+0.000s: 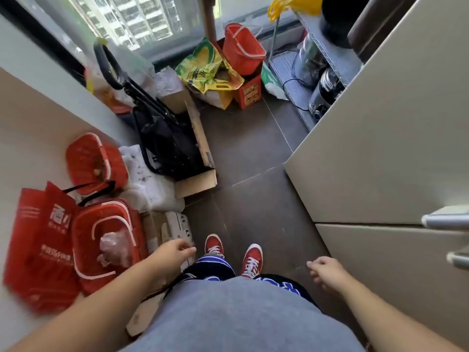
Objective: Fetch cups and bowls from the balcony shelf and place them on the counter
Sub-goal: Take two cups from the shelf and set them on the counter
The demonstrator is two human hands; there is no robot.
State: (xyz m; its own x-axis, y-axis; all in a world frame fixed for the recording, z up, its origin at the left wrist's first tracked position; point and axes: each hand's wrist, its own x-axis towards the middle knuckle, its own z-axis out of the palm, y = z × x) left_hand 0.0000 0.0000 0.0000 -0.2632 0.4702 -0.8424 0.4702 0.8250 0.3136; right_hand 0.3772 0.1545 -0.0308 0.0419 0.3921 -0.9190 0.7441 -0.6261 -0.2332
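A wire shelf (pixel 291 80) stands at the far right of the balcony, partly hidden behind a beige fridge (pixel 380 138). On it I see metal appliances (pixel 324 92) and a cable; no cups or bowls show. My left hand (pixel 175 252) hangs low at the left, fingers loosely apart, holding nothing. My right hand (pixel 324 271) hangs low at the right, fingers loosely curled, also with nothing in it. Both hands are far from the shelf.
Clutter lines the left wall: red baskets (pixel 101 240), a red bag (pixel 40 245), a folded black trolley (pixel 162 133) in a cardboard box. A red bucket (pixel 243 49) and yellow bag (pixel 208 69) sit by the window. A dark tiled strip (pixel 253 174) runs down the middle.
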